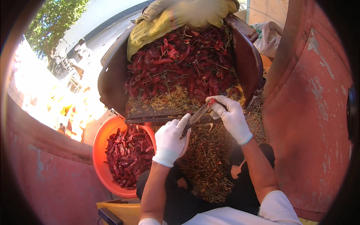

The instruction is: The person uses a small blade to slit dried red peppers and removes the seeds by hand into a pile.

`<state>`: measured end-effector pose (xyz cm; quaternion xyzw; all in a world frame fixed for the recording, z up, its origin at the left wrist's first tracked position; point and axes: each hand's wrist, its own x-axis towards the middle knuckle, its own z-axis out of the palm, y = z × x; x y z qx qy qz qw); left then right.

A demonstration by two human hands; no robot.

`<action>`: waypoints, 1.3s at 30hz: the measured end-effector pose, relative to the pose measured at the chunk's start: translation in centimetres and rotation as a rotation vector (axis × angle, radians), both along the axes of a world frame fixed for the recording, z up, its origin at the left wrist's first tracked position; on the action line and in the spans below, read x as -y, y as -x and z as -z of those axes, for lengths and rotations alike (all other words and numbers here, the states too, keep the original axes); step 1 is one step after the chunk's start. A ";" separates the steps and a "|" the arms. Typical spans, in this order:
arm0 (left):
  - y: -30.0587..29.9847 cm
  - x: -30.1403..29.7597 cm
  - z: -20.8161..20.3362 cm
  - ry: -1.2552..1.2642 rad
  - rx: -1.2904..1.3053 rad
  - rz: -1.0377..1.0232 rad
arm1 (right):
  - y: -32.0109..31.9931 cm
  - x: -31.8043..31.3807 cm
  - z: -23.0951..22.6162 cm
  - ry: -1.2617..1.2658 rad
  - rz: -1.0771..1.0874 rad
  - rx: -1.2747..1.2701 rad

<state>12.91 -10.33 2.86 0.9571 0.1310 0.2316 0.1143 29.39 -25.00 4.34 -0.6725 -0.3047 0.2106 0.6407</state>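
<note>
My left hand (170,140), in a white glove, is closed round the handles of dark metal scissors (195,118). Their blades slant up and to the right. At the tips, my gloved right hand (230,118) pinches a red dried chili pepper (212,102), mostly hidden by the fingers. Both hands are over the front lip of a dark metal cart bed (144,116). Behind them, a heap of dried red chili peppers with stems (180,56) fills the bed, with yellow seeds (165,101) strewn in front.
Left of my knees stands an orange basin (98,150) of red peppers (127,157). Cut stems (206,161) cover the ground below the cart. A yellow sack (150,35) lies over the heap. Worn red metal doors (307,123) flank me.
</note>
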 end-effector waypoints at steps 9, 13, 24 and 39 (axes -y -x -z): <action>0.2 0.2 -0.4 0.017 -0.066 0.043 | -0.8 0.7 0.5 0.041 0.103 0.192; 0.2 0.4 -0.7 0.120 -0.081 0.045 | -0.9 0.9 0.3 0.053 0.106 0.193; 0.2 0.4 -0.2 0.337 -0.115 0.088 | -1.0 0.7 1.4 0.075 0.157 0.600; -0.2 1.5 0.5 1.344 -0.189 0.170 | 0.3 -0.6 2.8 -0.015 0.278 0.675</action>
